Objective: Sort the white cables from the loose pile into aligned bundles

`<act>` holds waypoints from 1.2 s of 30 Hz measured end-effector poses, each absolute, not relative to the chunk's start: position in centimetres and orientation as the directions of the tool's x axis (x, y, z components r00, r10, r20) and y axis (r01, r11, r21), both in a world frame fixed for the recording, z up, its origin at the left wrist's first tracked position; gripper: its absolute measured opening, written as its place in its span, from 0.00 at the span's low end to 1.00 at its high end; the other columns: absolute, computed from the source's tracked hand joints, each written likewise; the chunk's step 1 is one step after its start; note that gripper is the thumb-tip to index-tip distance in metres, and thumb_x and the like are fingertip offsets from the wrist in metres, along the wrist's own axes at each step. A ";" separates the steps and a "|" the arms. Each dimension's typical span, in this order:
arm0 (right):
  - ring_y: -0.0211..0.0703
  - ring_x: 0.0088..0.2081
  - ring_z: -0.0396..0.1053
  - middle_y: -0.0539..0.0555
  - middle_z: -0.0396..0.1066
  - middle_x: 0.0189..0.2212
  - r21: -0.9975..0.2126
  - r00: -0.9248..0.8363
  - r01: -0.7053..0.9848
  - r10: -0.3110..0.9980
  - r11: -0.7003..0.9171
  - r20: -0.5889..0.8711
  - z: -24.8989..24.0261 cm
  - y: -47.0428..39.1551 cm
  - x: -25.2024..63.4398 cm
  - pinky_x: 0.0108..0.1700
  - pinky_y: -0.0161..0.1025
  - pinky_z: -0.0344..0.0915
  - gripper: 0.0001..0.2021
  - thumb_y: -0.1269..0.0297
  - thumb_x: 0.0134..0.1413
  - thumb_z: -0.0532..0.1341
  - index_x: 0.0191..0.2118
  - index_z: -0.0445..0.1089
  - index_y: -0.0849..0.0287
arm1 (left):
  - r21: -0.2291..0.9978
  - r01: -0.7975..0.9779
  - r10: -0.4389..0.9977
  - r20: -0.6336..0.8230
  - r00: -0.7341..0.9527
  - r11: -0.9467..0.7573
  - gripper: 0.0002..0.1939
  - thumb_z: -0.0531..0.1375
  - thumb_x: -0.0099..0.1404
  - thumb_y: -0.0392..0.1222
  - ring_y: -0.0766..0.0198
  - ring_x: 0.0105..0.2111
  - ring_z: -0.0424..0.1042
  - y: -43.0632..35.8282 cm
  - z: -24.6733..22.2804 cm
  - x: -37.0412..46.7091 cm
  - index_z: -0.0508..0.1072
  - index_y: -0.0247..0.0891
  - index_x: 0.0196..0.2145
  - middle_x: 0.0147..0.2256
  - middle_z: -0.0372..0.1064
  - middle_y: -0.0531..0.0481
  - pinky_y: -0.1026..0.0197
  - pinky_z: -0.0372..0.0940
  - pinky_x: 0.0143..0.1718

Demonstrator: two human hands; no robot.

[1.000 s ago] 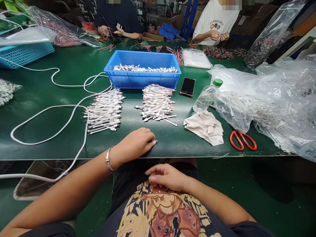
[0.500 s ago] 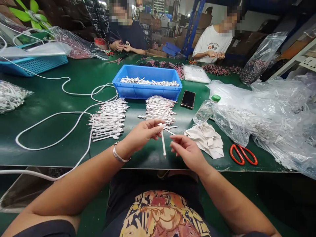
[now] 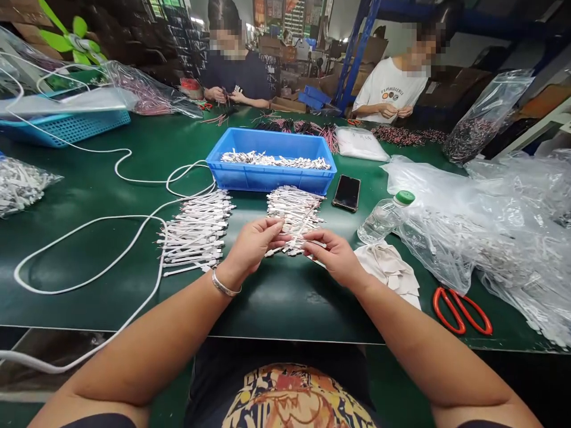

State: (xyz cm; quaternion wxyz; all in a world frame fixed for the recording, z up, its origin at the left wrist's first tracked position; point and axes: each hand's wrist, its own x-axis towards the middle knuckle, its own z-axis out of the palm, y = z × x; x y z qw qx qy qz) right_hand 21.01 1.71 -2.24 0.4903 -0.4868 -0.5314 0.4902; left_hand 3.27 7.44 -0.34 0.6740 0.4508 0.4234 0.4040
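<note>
My left hand (image 3: 256, 244) is closed, its thumb and fingertips pinching a short white cable (image 3: 294, 239) with small white connectors. From the other side, my right hand (image 3: 335, 257) has its fingers closed at the opposite end of the same cable. Both hands are just over the near end of the right pile of short white cables (image 3: 294, 205), so the held piece partly blends with those below it. A second pile of such cables (image 3: 196, 229) lies to the left. Behind them stands a blue bin (image 3: 272, 178) with more white pieces inside.
A phone (image 3: 347, 192), a bottle with a green cap (image 3: 379, 220), a cloth (image 3: 390, 270), red-handled scissors (image 3: 461, 312) and plastic bags (image 3: 482, 238) lie to the right. A long white cord (image 3: 84, 223) loops across the left. Two people sit opposite.
The cable that hung down from my left hand now lies level between both hands. My right hand has moved in to grip it. The view has shifted slightly.
</note>
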 end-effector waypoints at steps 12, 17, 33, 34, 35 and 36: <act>0.38 0.33 0.71 0.50 0.72 0.31 -0.996 -0.074 -0.044 0.994 -0.078 -0.075 -1.7 0.9 21.2 0.35 0.35 0.64 0.09 0.61 0.51 0.62 0.38 0.67 0.58 | 0.965 0.032 0.884 -0.253 0.393 0.262 0.16 0.62 0.57 0.47 0.65 0.34 0.75 7.2 -0.1 2.9 0.72 0.37 0.41 0.33 0.74 0.50 0.66 0.67 0.34; 0.38 0.33 0.71 0.49 0.72 0.31 -0.993 -0.040 -0.045 0.994 -0.107 -0.105 -1.6 0.6 21.3 0.34 0.35 0.65 0.09 0.61 0.52 0.61 0.38 0.66 0.57 | 0.967 0.119 0.837 -0.254 0.485 0.225 0.18 0.63 0.56 0.46 0.62 0.36 0.74 7.3 0.3 2.5 0.71 0.38 0.44 0.35 0.73 0.49 0.63 0.67 0.36; 0.50 0.53 0.61 0.59 0.63 0.53 -0.629 -0.039 0.764 0.983 0.145 0.179 0.2 -2.8 24.2 0.53 0.48 0.60 0.22 0.63 0.56 0.58 0.56 0.58 0.56 | 0.937 0.348 0.877 -0.180 0.445 0.016 0.16 0.61 0.57 0.50 0.65 0.30 0.71 7.3 0.6 2.4 0.71 0.39 0.39 0.32 0.72 0.51 0.65 0.66 0.34; 0.51 0.54 0.60 0.60 0.63 0.53 -0.520 -0.048 0.842 0.980 0.143 0.193 0.3 -3.5 24.8 0.53 0.49 0.59 0.19 0.64 0.57 0.56 0.54 0.61 0.58 | 0.937 0.348 0.886 -0.175 0.428 0.017 0.16 0.61 0.56 0.51 0.65 0.30 0.71 7.4 0.6 2.4 0.71 0.40 0.39 0.31 0.72 0.51 0.65 0.66 0.33; 0.52 0.53 0.60 0.61 0.65 0.51 -0.422 -0.029 0.900 0.980 0.112 0.197 0.2 -4.2 25.3 0.53 0.50 0.58 0.16 0.65 0.57 0.56 0.52 0.63 0.59 | 0.938 0.347 0.892 -0.169 0.419 0.015 0.16 0.62 0.56 0.51 0.65 0.29 0.71 7.4 0.5 2.5 0.71 0.40 0.39 0.31 0.72 0.51 0.65 0.66 0.33; 0.53 0.52 0.61 0.62 0.66 0.49 -0.341 0.016 0.939 0.981 0.053 0.195 0.0 -4.7 25.9 0.51 0.50 0.59 0.14 0.66 0.57 0.56 0.49 0.65 0.61 | 0.939 0.344 0.895 -0.162 0.417 0.010 0.16 0.62 0.55 0.51 0.65 0.29 0.71 7.3 0.5 2.5 0.71 0.40 0.39 0.30 0.72 0.51 0.65 0.66 0.32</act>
